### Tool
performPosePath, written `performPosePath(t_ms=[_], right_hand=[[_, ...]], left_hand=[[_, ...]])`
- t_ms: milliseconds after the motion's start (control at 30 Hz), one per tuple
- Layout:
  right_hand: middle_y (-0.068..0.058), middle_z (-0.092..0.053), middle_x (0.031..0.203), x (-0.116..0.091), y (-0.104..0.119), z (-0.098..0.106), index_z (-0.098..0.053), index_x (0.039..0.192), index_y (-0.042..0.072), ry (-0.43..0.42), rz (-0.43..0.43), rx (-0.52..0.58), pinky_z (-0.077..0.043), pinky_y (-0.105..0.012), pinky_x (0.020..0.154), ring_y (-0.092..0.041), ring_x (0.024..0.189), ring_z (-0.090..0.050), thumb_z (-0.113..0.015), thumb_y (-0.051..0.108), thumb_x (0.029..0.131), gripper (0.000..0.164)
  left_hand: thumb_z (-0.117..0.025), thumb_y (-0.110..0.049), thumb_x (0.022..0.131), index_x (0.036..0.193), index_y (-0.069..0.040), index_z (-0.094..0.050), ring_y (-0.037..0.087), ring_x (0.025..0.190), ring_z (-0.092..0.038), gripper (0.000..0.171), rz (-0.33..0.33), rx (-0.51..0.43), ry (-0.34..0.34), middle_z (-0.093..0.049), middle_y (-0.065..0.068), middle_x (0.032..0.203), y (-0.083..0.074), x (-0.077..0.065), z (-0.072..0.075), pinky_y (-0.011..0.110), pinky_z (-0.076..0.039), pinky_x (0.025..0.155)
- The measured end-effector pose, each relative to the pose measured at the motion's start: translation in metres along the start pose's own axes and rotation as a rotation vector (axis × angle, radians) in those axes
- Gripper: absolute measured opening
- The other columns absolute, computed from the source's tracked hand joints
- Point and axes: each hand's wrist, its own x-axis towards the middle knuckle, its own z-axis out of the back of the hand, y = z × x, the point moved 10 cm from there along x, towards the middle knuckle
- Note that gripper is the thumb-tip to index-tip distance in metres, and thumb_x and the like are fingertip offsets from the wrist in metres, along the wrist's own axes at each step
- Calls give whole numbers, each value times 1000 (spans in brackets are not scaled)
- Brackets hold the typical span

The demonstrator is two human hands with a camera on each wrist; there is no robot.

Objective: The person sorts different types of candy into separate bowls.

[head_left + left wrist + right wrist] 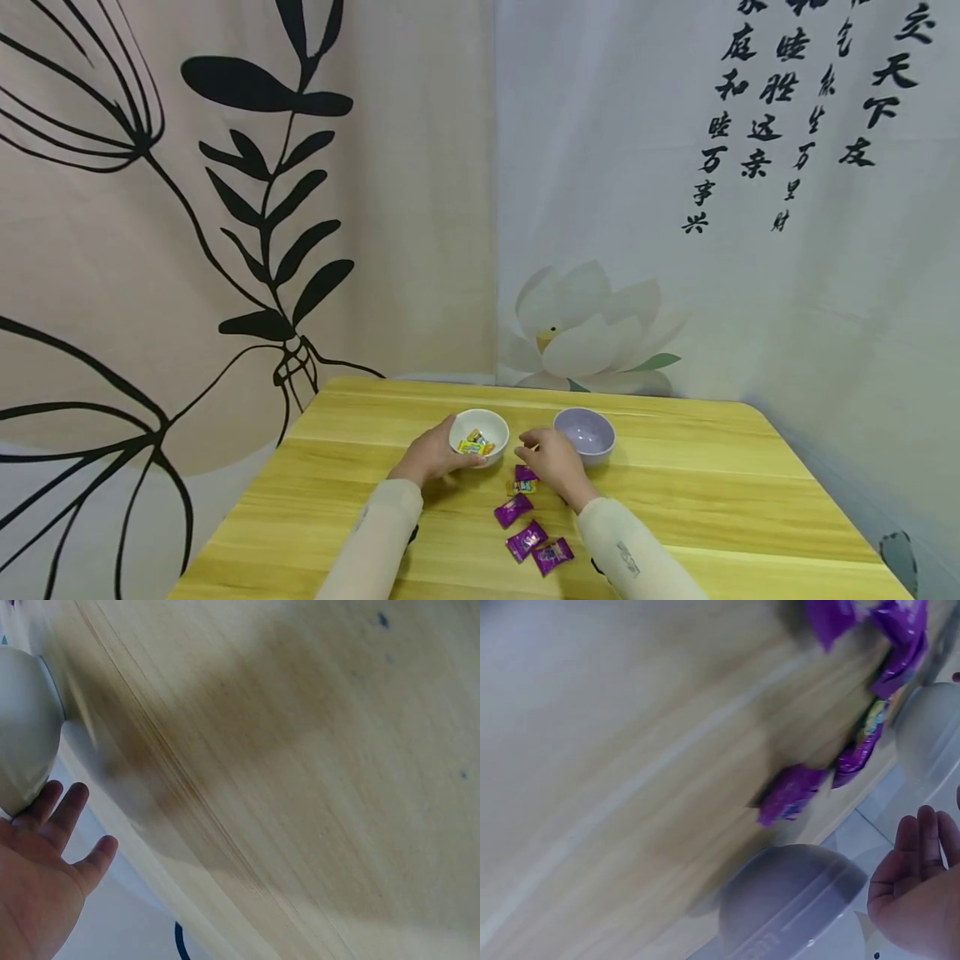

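Note:
A white bowl (495,417) holds several small yellow and orange candies (474,444). My left hand (438,454) grips this bowl from its left side, the thumb along its near wall; in the left wrist view fingers touch the bowl (26,712) from outside. My right hand (553,463) is raised between the white bowl and the purple bowl (588,433), its fingers loosely bent, and I see nothing held in it. Below that hand lie a purple-wrapped candy (527,472) and a yellow-labelled piece (525,487). The right wrist view shows the purple bowl (787,900) beside the hand (915,896).
Nearer me on the wooden table (712,500) lie more purple-wrapped candies (527,540), one of them (513,510) a little farther away and another (553,556) to the right. Behind the table's far edge hangs a printed curtain (420,250).

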Motion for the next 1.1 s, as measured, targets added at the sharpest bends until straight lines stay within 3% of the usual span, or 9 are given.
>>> performPosePath(t_ms=[467, 700, 1100], right_hand=[[-1, -72, 94, -26, -29, -11, -75, 106, 5, 95, -8, -47, -53, -41, 80, -19, 87, -65, -75, 20, 89, 23], [0, -72, 89, -34, -28, -14, -76, 103, 9, 107, 49, -117, -52, -39, 73, -17, 81, -63, -76, 23, 87, 20], [3, -69, 86, -37, -24, -26, -76, 98, 12, 133, 105, -151, -50, -40, 76, -17, 80, -60, -77, 23, 85, 18]], left_hand=[[-83, -61, 69, 147, -10, -42, 30, 115, -58, 102, 2, 9, -5, -61, 8, 128, 1, -1, 0, 53, -45, 98], [-83, -62, 69, 146, -11, -42, 29, 114, -58, 101, 10, 4, -3, -61, 7, 127, 1, -1, 0, 53, -44, 99], [-82, -63, 69, 148, -10, -40, 28, 112, -58, 104, 21, 22, -1, -61, 8, 127, 2, 0, -1, 53, -45, 98]])
